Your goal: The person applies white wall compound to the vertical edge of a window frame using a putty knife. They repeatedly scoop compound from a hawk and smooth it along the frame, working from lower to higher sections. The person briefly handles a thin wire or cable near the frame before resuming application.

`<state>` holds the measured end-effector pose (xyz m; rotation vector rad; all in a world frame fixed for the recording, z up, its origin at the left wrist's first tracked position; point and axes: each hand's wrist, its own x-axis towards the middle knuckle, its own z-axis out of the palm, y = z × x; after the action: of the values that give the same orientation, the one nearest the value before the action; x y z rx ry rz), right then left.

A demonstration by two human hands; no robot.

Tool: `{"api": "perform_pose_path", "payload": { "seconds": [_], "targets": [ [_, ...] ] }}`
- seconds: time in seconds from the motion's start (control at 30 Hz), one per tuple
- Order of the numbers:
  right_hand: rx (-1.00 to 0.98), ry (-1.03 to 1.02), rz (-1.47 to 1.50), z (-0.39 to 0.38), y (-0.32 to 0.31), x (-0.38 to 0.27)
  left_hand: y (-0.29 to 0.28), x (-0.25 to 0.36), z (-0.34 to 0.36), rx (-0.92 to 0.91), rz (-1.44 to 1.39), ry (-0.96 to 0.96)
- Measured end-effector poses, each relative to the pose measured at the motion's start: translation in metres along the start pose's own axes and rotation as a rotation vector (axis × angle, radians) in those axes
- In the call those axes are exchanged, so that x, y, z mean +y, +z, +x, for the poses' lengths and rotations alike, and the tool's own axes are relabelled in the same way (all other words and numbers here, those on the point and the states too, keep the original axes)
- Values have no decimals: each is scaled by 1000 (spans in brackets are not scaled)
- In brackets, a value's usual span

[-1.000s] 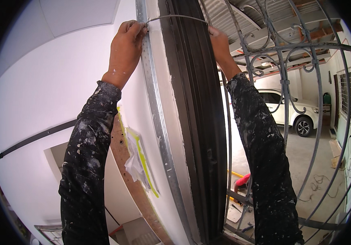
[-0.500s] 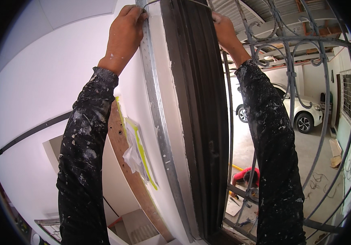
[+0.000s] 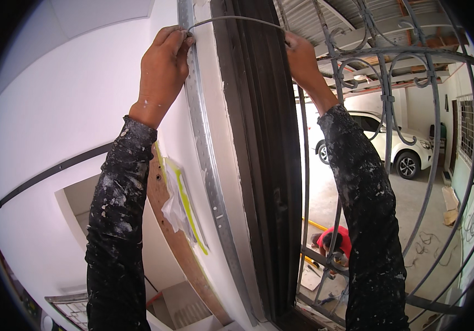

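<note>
Both arms are raised in front of the person, in black sleeves (image 3: 116,220) spattered with pale paint. A thin grey wire (image 3: 231,17) bows across the front of a dark door frame (image 3: 262,138), up near its visible top, running from one hand to the other. The left hand (image 3: 164,69) has its thumb and fingertips pressed together on the wire's left end, right beside a perforated metal strip (image 3: 204,138). The right hand (image 3: 301,60) is at the frame's far edge, where the wire reaches it; its fingertips are partly hidden there, so I can't tell how tightly they close.

On the left I see a white wall (image 3: 82,94) with a long black bar (image 3: 55,172). Below the left hand, a crumpled plastic sheet (image 3: 174,214) hangs by yellow-green tape (image 3: 191,218), close to a brown board (image 3: 173,237). To the right stands a curled iron gate (image 3: 387,99); through it show a white car (image 3: 412,145) and a person in a red top (image 3: 345,240), bent low near the floor.
</note>
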<state>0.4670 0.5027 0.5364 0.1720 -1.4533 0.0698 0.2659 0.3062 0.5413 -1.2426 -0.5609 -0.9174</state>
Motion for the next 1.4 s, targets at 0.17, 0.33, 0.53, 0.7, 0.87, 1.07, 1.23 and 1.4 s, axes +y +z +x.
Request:
{"api": "perform_pose_path", "payload": {
  "seconds": [0.17,0.33,0.53,0.7,0.87,1.07,1.23,1.4],
  "targets": [
    [-61,52,-134,-17,-6,4,-5,8,-13,0,10,-4],
    [-74,-24,-146,-32,-9,4,-12,19,-30,11,-12,-5],
    [-77,-10,-120,-48,-10,-8,-21,31,-43,-8,-21,-44],
    [-59,20,-90,-61,-8,-17,-30,41,-53,-26,-9,-70],
    [-62,-17,-152,-74,-8,-20,-33,48,-64,-18,-9,-80],
    [-79,37,-56,-96,-9,-16,-36,60,-83,-93,-17,-145],
    [-104,85,-103,-98,-4,-15,-38,55,-85,-101,-32,-146],
    [-143,140,56,-94,-16,-28,-52,60,-72,-150,-49,-182]
  ]
}}
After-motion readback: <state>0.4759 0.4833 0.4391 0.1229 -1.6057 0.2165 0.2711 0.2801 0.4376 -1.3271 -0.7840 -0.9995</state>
